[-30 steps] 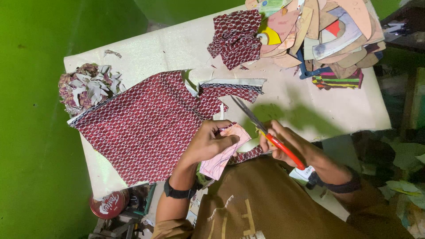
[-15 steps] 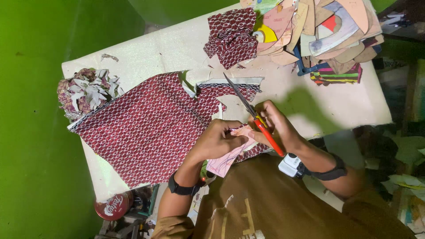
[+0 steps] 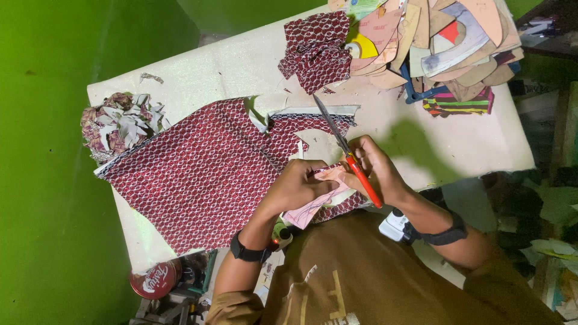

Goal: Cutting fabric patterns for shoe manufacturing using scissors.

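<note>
So compared to a second ago, the long scissors with the red-orange handles (image 3: 348,150) have swung up and left: the blades were lying lower across the table, now they point up toward the cut edge of the big dark red patterned cloth (image 3: 198,174). They look shut or nearly so. The right hand (image 3: 376,171) is clamped round the handles. The left hand (image 3: 301,183) has barely moved, fingers closed on a pale pink template piece (image 3: 310,204) and the cloth under it. I'd guess a cut just finished there.

The white worktable (image 3: 469,141) also holds a heap of fabric scraps (image 3: 117,123), a folded piece of the same red cloth (image 3: 316,48) and a stack of cardboard patterns (image 3: 445,42). There's a bright green wall (image 3: 42,168) on the left.
</note>
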